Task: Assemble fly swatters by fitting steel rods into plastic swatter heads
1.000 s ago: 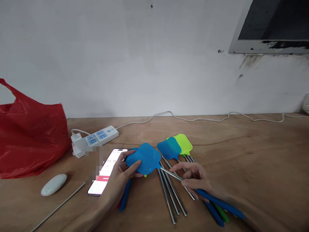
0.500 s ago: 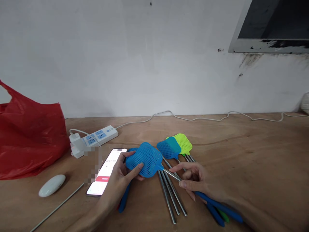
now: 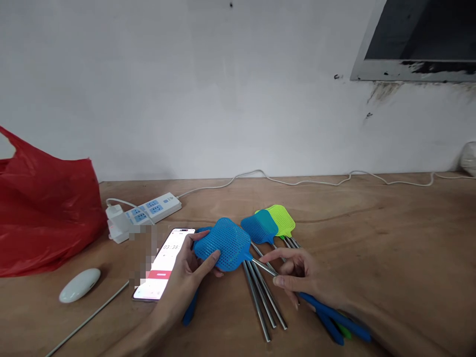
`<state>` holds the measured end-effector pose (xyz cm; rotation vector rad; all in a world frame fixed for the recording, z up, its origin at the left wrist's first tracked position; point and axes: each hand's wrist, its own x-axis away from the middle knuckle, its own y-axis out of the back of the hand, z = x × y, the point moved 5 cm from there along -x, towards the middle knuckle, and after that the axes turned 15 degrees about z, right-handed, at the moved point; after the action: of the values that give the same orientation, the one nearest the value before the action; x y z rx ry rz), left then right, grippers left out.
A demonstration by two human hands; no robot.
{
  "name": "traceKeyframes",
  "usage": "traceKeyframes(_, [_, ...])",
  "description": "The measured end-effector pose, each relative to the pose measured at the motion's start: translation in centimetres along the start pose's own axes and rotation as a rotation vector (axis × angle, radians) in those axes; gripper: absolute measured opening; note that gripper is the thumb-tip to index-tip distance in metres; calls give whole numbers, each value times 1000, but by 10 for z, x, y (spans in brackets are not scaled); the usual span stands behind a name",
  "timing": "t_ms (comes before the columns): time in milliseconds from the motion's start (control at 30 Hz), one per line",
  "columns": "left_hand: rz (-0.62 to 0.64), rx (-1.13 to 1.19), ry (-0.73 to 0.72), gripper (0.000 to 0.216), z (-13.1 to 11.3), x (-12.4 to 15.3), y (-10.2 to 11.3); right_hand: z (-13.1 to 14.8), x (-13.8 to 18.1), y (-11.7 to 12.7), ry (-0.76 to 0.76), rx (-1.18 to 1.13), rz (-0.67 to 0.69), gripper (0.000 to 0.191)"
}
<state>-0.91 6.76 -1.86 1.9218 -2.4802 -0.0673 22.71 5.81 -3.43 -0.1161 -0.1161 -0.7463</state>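
Above the broad brown wood-grained table, a long blue plastic-and-metal fly swatter was apparently being steadied or adjusted. The left hand pinched its perforated, rounded-square head; the right hand clasped its slim, shiny rod. Moving it seemingly called for aligned grips.

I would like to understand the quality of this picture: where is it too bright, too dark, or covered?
Head view: the glowing white rectangular phone screen is brightest, partly washed out; head view: silver metal rods show glints; head view: the brown wooden table darkens toward the lower right; head view: square mosaic blocks cover a patch beside the screen.
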Motion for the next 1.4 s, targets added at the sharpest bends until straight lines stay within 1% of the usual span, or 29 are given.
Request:
traceKeyframes(133, [79,92,-20,76,-1,-2,-7,-2,-5,5,53,24,-57,51])
traceKeyframes(200, [65,147,-58,79,-1,-2,-6,-2,-6,10,93,18,-133,50])
traceKeyframes(300, [57,184,-69,70,1,-3,-2,-1,-5,18,150,-65,-273,51])
traceKeyframes(400, [120,166,-49,49,5,-5,0,-2,-3,23,179,-252,-336,47])
traceKeyframes(467, [185,126,-37,35,7,-6,-2,-3,-3,24,179,-382,-333,43])
traceKeyframes(533, [249,83,-19,28,7,-6,-6,-4,-3,23,184,-473,-309,38])
traceKeyframes(633, [296,7,-4,29,3,-2,-13,-4,-4,22,211,-571,-291,27])
traceKeyframes(733, [310,-208,-34,31,-5,4,-18,-3,-5,19,222,-664,-254,22])
traceKeyframes(800, [338,-376,-58,32,-9,8,-22,-2,-6,15,218,-708,-200,24])
traceKeyframes(867, [380,-485,-68,33,-10,11,-27,1,-6,12,219,-730,-153,29])
traceKeyframes(1000, [473,-547,-50,31,-5,13,-34,5,-7,5,222,-719,-76,41])
traceKeyframes(1133, [487,-589,-27,32,0,15,-33,9,-8,0,261,-661,-13,43])
traceKeyframes(1233, [531,-591,13,32,2,17,-33,8,-6,5,305,-644,-77,40])
traceKeyframes(1333, [571,-598,13,32,2,20,-34,4,-4,13,327,-667,-199,34])
traceKeyframes(1400, [558,-626,-8,32,1,20,-33,3,-2,18,331,-667,-288,30])
